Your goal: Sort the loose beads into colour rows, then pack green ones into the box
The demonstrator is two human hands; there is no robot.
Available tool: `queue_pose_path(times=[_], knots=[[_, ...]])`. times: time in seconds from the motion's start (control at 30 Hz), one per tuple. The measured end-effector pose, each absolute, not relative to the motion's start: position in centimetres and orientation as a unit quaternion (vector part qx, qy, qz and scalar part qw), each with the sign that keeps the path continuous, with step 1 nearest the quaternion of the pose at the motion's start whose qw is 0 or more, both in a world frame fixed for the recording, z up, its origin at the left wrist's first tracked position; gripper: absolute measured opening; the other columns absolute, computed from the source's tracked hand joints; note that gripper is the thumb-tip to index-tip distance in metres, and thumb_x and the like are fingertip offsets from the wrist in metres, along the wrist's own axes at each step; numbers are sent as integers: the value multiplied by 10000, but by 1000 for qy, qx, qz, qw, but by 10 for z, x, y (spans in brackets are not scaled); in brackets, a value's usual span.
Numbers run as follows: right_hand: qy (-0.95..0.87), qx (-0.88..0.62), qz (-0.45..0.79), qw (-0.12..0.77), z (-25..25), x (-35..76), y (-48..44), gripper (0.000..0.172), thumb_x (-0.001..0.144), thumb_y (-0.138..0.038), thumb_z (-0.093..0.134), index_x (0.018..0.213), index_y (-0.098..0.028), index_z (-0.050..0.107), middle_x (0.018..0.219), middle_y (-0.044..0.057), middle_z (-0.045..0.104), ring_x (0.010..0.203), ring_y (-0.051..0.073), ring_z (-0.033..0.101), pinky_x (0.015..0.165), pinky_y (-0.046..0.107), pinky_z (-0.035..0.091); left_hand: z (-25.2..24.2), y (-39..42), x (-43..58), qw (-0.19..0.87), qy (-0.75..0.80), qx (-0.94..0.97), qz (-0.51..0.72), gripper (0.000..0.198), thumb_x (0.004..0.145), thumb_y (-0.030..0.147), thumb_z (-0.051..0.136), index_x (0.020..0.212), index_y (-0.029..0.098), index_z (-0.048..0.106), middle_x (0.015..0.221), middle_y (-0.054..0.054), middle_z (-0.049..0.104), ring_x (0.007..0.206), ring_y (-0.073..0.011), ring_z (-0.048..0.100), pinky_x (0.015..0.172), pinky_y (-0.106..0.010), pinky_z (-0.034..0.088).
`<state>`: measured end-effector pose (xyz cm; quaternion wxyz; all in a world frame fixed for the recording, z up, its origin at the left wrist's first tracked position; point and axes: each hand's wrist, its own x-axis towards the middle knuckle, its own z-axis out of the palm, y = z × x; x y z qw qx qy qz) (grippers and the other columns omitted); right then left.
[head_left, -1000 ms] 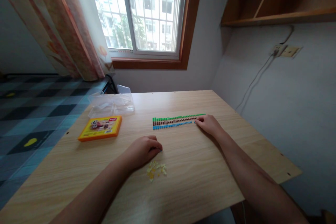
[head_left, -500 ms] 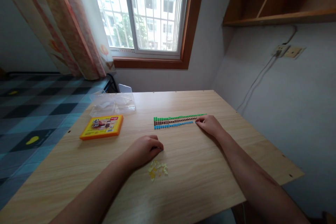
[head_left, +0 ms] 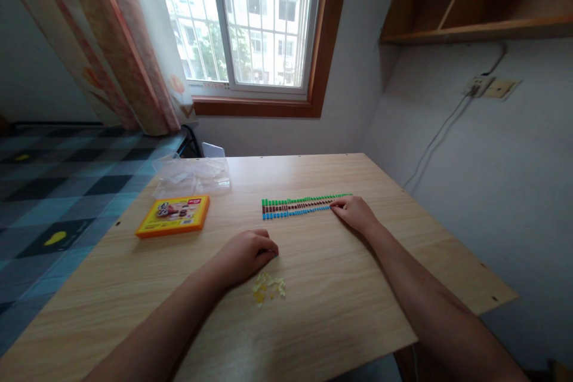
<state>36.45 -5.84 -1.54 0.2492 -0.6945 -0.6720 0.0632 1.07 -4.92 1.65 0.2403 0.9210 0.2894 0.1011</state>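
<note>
Three rows of tiny pieces run across the table: a green row [head_left: 295, 200], a brown row [head_left: 293, 208] and a blue row [head_left: 295, 213]. At the right end of the blue row is my right hand [head_left: 353, 212], its thumb and finger pinched on a small blue piece, mostly hidden by the fingertips. My left hand [head_left: 250, 253] rests closed on the table nearer to me, with a speck of blue showing at its fingertips. Just below it lies a loose pile of yellow and pale pieces [head_left: 268, 288].
A yellow and orange box [head_left: 173, 216] lies flat at the left. Behind it stands a clear plastic container [head_left: 192, 176]. The wooden table [head_left: 340, 298] meets a bed [head_left: 54, 191] on the left. A cable [head_left: 432, 143] hangs from the wall socket at right.
My right hand has shifted slightly left, bringing the small blue piece up to the end of the blue row and closing the gap. My left hand is nearly still.
</note>
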Motion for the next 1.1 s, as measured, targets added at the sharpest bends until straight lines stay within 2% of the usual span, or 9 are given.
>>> queue_pose_path(times=[0.43, 0.93, 1.1], knots=[[-662, -718, 45, 213, -11, 358, -58, 217, 878, -301, 621, 980, -268, 810, 964, 14, 796, 895, 199, 728, 795, 265, 512, 16, -49, 10, 239, 282, 922, 112, 217, 906, 236, 563, 879, 231, 778, 886, -33, 706, 770, -145, 642, 706, -252, 482], [-654, -722, 49, 221, -11, 357, -59, 207, 880, -299, 628, 989, -260, 801, 968, 23, 793, 894, 198, 720, 795, 265, 503, 16, -49, 10, 241, 285, 921, 109, 216, 906, 223, 563, 891, 235, 779, 893, -33, 709, 792, -150, 648, 730, -256, 483], [-643, -726, 41, 242, -7, 355, -63, 218, 885, -333, 626, 977, -238, 799, 885, 37, 786, 802, 196, 706, 729, 265, 483, 13, -50, 12, 234, 281, 924, 116, 216, 906, 227, 562, 899, 236, 778, 907, -35, 713, 790, -150, 649, 719, -252, 484]])
